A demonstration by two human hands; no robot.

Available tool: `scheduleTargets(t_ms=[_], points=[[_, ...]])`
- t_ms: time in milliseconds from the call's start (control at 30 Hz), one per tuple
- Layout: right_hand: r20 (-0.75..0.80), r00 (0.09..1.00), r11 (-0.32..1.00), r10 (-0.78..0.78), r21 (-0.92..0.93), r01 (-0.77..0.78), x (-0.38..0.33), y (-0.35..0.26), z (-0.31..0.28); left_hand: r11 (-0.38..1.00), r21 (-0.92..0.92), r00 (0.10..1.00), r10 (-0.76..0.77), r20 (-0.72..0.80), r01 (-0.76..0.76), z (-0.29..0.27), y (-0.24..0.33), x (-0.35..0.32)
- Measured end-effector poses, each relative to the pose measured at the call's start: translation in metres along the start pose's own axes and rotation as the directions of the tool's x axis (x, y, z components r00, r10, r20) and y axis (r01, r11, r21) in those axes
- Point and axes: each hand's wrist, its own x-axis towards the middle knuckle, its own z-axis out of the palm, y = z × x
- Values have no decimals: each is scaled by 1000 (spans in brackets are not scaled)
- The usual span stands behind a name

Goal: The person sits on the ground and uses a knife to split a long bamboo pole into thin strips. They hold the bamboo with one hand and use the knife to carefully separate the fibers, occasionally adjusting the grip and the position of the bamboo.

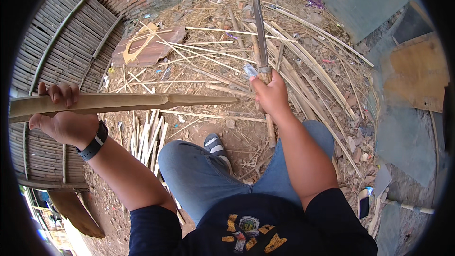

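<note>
My left hand (71, 127), with a dark watch on its wrist, is wrapped round a split length of bamboo (137, 103). The bamboo lies roughly level across the left half of the view; its narrow end reaches toward the middle and a joint shows partway along. In my right hand (272, 94) is a machete (260, 31), gripped by its long wooden handle, the blade pointing up and away from me. The bamboo's tip stops a little left of the right hand, and the blade is apart from it.
Bamboo strips (313, 73) and straw litter the dirt ground. Pale cut strips (150, 135) lie by my left knee. A brown board (175, 42) sits far left, near a slatted bamboo wall (57, 33). Grey panels (365, 2) line the right. A phone (364, 204) rests low at right.
</note>
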Motion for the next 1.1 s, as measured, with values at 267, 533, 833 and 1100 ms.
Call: scheduleTargets(t_ms=[267,533,833,1100], points=[[-93,995,998,30,49,-26,6,-7,-8,997,-45,997,61,42,-59,32,-1,2],[-68,998,998,16,68,-11,9,0,-8,999,-9,999,32,-2,-32,48,-3,-1],[-12,1000,1000,25,8,-24,4,-5,-6,913,407,960,143,-240,-35,98,-49,-31],[24,999,998,44,-42,-43,1,-2,1,929,367,945,79,-318,46,88,-71,-33]])
